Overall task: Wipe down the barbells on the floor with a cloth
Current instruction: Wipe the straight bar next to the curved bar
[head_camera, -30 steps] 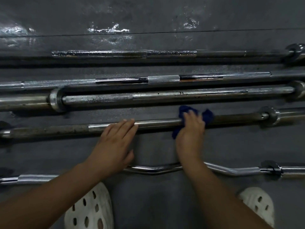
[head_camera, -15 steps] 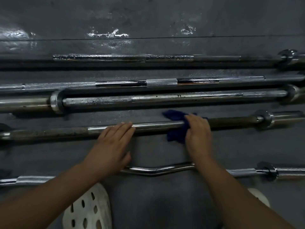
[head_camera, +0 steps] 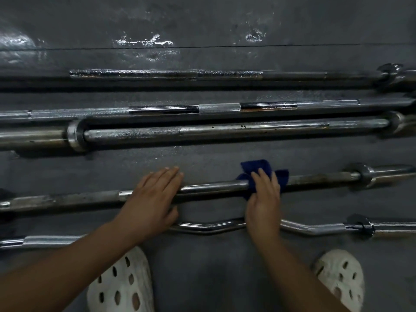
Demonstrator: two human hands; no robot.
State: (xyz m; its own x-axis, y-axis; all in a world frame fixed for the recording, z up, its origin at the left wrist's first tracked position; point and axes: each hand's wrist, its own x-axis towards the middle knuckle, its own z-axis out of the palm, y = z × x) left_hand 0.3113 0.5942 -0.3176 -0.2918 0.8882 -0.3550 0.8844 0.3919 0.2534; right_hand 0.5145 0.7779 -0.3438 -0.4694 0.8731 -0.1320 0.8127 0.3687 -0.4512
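Head view looks down on a dark rubbery floor (head_camera: 202,266), wet and shiny toward 12 o'clock. Five bars lie across it in rows; the fourth bar (head_camera: 213,186) runs from 9 to 3 o'clock. At centre, the left hand (head_camera: 150,203) rests flat on that bar, fingers straight and together. Toward 3 o'clock, the right hand (head_camera: 264,199) presses a blue cloth (head_camera: 256,168) onto the same bar, fingers curled over it. White clogs (head_camera: 121,284) sit at 6 o'clock.

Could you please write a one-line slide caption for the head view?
Right hand wipes a straight barbell with a blue cloth; left hand rests on it.
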